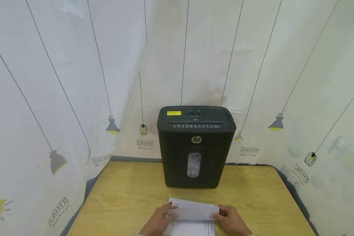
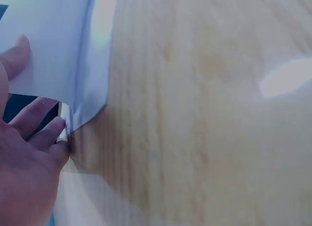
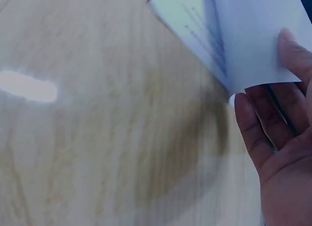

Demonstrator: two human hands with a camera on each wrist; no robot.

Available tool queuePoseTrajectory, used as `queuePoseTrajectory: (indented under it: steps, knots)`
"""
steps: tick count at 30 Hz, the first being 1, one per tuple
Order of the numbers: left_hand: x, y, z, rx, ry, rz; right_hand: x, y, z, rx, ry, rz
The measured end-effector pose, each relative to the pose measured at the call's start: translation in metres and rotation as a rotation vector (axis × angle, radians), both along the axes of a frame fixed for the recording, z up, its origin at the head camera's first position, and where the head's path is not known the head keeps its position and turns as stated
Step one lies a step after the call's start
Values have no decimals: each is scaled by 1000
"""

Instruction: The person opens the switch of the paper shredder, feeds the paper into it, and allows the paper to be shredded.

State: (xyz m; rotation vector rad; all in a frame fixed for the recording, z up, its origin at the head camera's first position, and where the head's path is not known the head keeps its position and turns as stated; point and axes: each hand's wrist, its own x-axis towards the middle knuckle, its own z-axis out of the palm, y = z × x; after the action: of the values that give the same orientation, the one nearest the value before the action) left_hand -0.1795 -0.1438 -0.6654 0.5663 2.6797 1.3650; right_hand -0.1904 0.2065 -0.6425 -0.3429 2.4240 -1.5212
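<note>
In the head view, my left hand [image 1: 159, 219] and right hand [image 1: 232, 221] grip a white sheet of paper [image 1: 197, 213] by its two ends. Its near part is folded up into a blank band. Below that band shows white paper with printed text [image 1: 191, 228]; whether this is the same sheet or another, I cannot tell. In the left wrist view, the thumb [image 2: 15, 58] lies on the blank face, with the fingers behind the paper. The right wrist view likewise has the thumb [image 3: 295, 55] on the paper's face and the fingers behind its edge.
A black HP paper shredder [image 1: 177, 160] stands upright beyond the paper, shreds visible through its window. The wooden table [image 1: 121, 196] meets a patterned cloth backdrop [image 1: 76, 65] at the back and sides.
</note>
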Motion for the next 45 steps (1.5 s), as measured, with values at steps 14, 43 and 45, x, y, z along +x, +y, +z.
queuePoseTrajectory:
  steps: [14, 43, 45]
  knots:
    - [-9, 2, 28, 242, 9, 236, -11, -30, 28, -59, 65, -294]
    - [-50, 10, 112, 229, 163, 300, -39, -30, 106, 21, 295, -381]
    - [-53, 10, 116, 228, 174, 301, -41, -29, 109, 18, 309, -380]
